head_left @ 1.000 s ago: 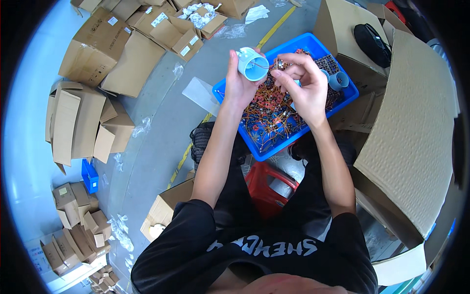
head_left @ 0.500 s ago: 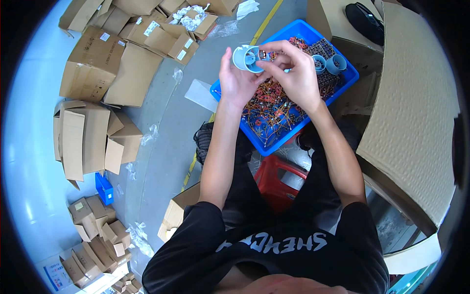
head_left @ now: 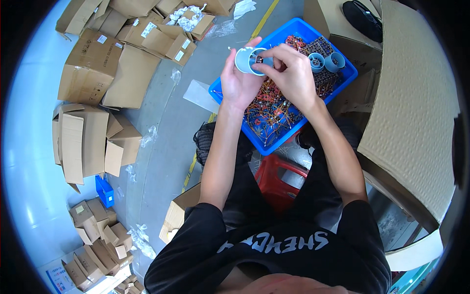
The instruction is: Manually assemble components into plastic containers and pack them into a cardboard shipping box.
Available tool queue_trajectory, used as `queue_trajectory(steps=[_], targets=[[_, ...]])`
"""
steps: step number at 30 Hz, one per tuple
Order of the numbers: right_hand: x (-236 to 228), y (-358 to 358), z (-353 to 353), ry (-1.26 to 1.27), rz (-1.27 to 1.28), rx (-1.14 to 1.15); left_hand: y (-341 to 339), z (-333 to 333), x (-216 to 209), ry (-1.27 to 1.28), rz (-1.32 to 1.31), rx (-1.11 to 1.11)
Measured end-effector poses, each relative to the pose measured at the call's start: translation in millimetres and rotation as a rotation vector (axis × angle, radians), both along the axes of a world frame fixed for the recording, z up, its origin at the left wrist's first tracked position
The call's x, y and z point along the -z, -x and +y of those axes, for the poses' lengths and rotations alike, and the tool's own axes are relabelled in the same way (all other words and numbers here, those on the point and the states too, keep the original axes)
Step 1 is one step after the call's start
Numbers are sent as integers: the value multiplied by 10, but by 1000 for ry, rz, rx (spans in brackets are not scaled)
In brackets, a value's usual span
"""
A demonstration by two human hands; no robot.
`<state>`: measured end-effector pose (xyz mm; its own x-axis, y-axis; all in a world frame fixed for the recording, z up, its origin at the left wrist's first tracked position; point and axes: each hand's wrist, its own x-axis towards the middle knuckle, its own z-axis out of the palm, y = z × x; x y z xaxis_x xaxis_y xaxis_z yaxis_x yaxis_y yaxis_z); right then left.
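My left hand (head_left: 239,88) is wrapped round a light blue plastic cup (head_left: 242,62), its open mouth tilted up toward me. At that mouth the fingers of my right hand (head_left: 297,78) pinch a small dark part with a coppery tint (head_left: 259,59), partly inside the cup; its exact kind is too small to tell. Under both hands lies a blue plastic tray (head_left: 351,78) full of small dark parts with red and orange wires (head_left: 271,110). Toward its right side stand two more light blue cups, one (head_left: 317,62) beside the other (head_left: 336,62), with parts inside.
A red plastic stool (head_left: 274,179) shows between my legs below the tray. To the right rises a big cardboard box (head_left: 411,112), with a black case (head_left: 362,20) behind it. Cardboard boxes (head_left: 90,63) line the left, and plastic scraps (head_left: 149,135) litter the grey floor.
The small part in my right fingers has moved from the cup's right edge into its mouth. The cup has turned slightly in my left hand, its mouth facing me more.
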<state>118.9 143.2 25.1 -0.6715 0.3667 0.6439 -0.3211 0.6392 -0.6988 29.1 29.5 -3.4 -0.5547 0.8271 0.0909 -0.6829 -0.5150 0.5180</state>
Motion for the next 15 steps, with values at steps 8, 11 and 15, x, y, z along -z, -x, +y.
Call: queue_trajectory(steps=[8,11,15], targets=[[-8,-47,-83,-91,-123,116,2,4,53,8,-4,-53],[-16,-33,-120,-146,-116,152,-3,12,37,41,66,-83],[0,-26,-122,-201,-111,177,-24,39,15,113,214,-164]])
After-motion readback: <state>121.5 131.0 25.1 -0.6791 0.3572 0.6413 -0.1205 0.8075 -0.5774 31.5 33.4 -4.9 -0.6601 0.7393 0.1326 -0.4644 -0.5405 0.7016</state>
